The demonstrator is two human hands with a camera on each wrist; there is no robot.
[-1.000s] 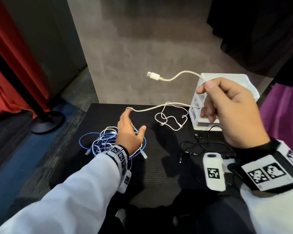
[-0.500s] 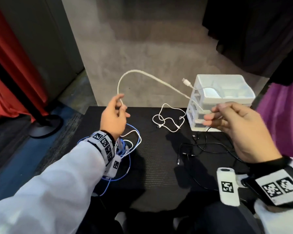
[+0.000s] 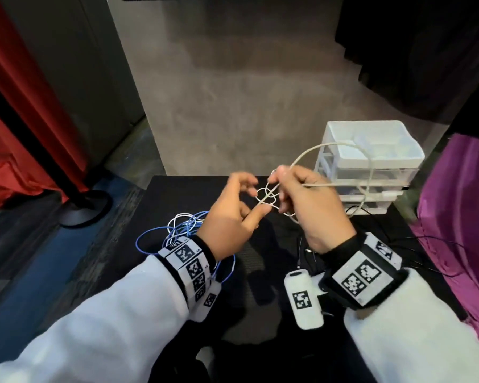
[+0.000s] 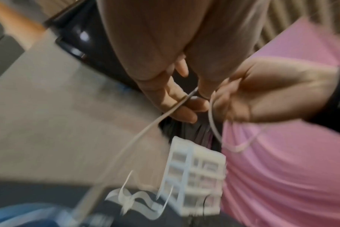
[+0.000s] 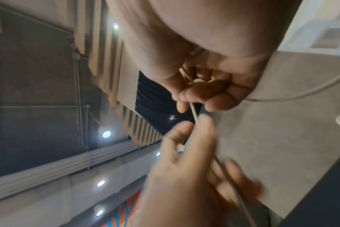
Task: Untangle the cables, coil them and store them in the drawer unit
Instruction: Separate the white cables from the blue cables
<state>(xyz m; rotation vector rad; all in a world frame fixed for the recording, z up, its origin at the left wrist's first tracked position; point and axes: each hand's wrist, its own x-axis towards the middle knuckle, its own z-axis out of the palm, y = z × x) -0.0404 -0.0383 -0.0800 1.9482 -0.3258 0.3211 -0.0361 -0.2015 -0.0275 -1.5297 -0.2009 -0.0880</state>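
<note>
Both hands have come together above the black table [image 3: 177, 194] since half a second ago, when they were held well apart with the thin white charging cable [image 3: 310, 153] stretched between them. That cable now loops out from the right hand [image 3: 313, 208] over the white plastic drawer unit [image 3: 371, 150] and back, its plug hanging in front of the drawers. Right thumb and curled fingers [image 5: 219, 92] pinch the strand. From there it runs to the left hand [image 3: 230, 217], crossing its loosely curled fingers [image 4: 175, 98]; whether they grip it, I cannot tell. A tangled bundle of blue and white cables [image 3: 177, 228] lies beneath the left wrist.
</note>
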